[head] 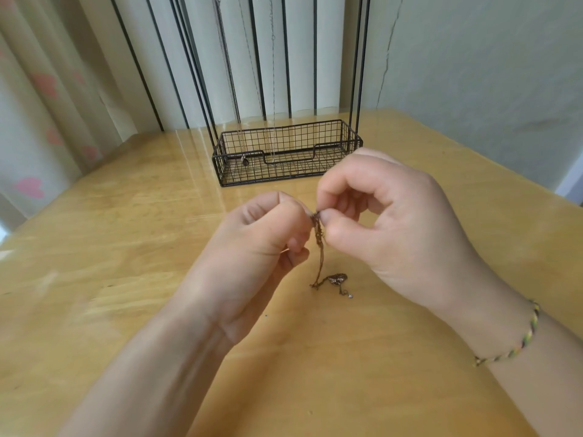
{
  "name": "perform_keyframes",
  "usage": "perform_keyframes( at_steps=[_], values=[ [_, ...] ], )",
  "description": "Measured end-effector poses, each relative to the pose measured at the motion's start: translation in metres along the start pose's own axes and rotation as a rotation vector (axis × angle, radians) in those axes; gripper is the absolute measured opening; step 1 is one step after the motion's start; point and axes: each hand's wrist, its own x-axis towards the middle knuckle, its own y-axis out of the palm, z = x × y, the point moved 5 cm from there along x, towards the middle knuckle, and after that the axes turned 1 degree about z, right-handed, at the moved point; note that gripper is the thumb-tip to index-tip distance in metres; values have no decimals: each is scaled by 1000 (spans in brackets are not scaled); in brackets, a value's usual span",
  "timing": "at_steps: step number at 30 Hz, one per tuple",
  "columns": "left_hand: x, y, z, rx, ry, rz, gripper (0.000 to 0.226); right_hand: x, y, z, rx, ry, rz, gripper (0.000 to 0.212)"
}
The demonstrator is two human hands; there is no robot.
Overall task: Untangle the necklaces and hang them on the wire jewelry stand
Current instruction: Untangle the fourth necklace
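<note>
A thin bronze-coloured tangled necklace chain (320,257) hangs between my two hands above the wooden table (126,247). Its lower end lies bunched on the table with a small clasp. My left hand (262,244) pinches the top of the chain from the left. From the right, my right hand (388,222) pinches the same knot between thumb and forefinger. Behind them stands the black wire jewelry stand (287,152) with a basket base and tall uprights. Thin necklaces (246,89) hang from its top, one with a small pendant down in the basket.
A striped curtain and a pale patterned curtain hang behind the table at the back and left. A wall runs along the right. A woven bracelet (517,345) sits on my right wrist.
</note>
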Motion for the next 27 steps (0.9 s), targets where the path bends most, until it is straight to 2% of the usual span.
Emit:
perform_keyframes(
  at_steps=[6, 17, 20, 27],
  values=[
    [-1, -2, -1, -13, -1, 31, 7, 0, -1, -7, 129, 68, 23, 10],
    [-3, -7, -15, 271, 215, -51, 7, 0, -4, -12, 104, 86, 20, 10],
    [-4, -6, -18, 294, 263, -69, 2, -1, -3, -10, 105, 77, 21, 11],
    [-4, -9, -19, 285, 273, -111, 9, 0, 1, -6, 88, 35, 52, 10]
  ],
)
